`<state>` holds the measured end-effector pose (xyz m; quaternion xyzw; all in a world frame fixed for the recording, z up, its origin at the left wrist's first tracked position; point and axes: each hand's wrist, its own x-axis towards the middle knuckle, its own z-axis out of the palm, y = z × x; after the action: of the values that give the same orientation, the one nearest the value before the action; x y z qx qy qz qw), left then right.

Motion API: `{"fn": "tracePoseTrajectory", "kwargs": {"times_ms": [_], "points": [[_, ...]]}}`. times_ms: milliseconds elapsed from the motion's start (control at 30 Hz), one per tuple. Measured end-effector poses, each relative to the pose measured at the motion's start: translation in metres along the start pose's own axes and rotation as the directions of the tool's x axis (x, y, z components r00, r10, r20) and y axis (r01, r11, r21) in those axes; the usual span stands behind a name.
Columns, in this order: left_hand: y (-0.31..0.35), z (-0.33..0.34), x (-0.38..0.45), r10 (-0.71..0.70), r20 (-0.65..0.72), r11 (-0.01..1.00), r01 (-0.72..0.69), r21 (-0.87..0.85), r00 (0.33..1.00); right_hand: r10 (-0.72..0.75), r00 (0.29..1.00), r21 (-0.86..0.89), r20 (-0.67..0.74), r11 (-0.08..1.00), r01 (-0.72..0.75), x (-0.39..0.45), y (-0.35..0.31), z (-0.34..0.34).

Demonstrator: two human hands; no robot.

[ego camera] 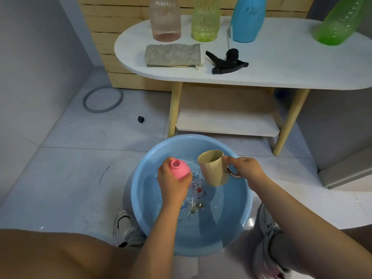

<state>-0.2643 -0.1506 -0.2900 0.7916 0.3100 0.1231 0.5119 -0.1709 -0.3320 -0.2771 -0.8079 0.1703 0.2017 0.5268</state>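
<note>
A pink bottle (179, 169) is held in the left grip (174, 184), mouth upward. Just right of it, a tilted beige mug (213, 169) is held by its handle in the right grip (244, 168). Beneath both grips a water-filled blue basin (141, 198) is seen.

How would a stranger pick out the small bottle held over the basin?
Find the round blue basin of water on the floor before the white table. Over it the left hand grips a small bottle. It is pink with an open neck, unlike the beige mug in the right hand beside it.
</note>
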Motion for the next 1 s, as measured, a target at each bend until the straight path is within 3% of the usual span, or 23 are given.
{"fn": "tracePoseTrajectory", "kwargs": {"times_ms": [100, 233, 300, 367, 400, 467, 567, 600, 767, 933, 1000], "points": [[0.010, -0.003, 0.001, -0.012, 0.014, 1.000, 0.013, -0.011, 1.000, 0.032, 0.996, 0.205, 0.082, 0.978, -0.049, -0.004, 0.003, -0.002], [0.034, -0.015, 0.003, 0.018, 0.034, 0.999, -0.016, -0.051, 0.999, -0.098, 0.985, 0.290, 0.142, 0.956, 0.054, -0.014, -0.005, -0.005], [0.049, -0.024, 0.004, 0.046, 0.036, 0.997, -0.043, -0.071, 0.998, -0.155, 0.984, 0.199, 0.086, 0.971, 0.135, -0.019, -0.013, -0.007], [0.065, -0.034, 0.005, 0.071, 0.050, 0.994, -0.067, -0.088, 0.996, -0.269, 0.963, -0.035, 0.027, 0.962, 0.270, -0.024, -0.022, -0.008], [0.073, -0.038, 0.006, 0.083, 0.062, 0.993, -0.077, -0.089, 0.995, -0.347, 0.938, -0.245, 0.023, 0.907, 0.342, -0.028, -0.025, -0.009], [0.084, -0.046, 0.010, 0.096, 0.077, 0.992, -0.090, -0.083, 0.992, -0.488, 0.865, -0.655, 0.114, 0.618, 0.435, -0.032, -0.028, -0.005], [0.095, -0.055, 0.013, 0.070, 0.094, 0.996, -0.064, -0.062, 0.993, -0.667, 0.641, -0.841, 0.380, 0.040, 0.540, -0.039, -0.029, 0.003], [0.097, -0.057, 0.015, 0.063, 0.099, 0.997, -0.059, -0.046, 0.993, -0.677, 0.594, -0.845, 0.435, -0.079, 0.530, -0.042, -0.030, 0.005], [0.093, -0.064, 0.019, 0.033, 0.101, 0.999, -0.031, -0.026, 0.994, -0.611, 0.551, -0.820, 0.568, -0.367, 0.438, -0.040, -0.028, 0.012], [0.084, -0.066, 0.021, 0.018, 0.083, 0.999, -0.015, -0.036, 0.996, -0.564, 0.506, -0.757, 0.653, -0.484, 0.438, -0.036, -0.029, 0.018], [0.082, -0.066, 0.021, 0.012, 0.073, 0.999, -0.009, -0.042, 0.997, -0.571, 0.501, -0.760, 0.650, -0.481, 0.437, -0.035, -0.029, 0.018]]}}
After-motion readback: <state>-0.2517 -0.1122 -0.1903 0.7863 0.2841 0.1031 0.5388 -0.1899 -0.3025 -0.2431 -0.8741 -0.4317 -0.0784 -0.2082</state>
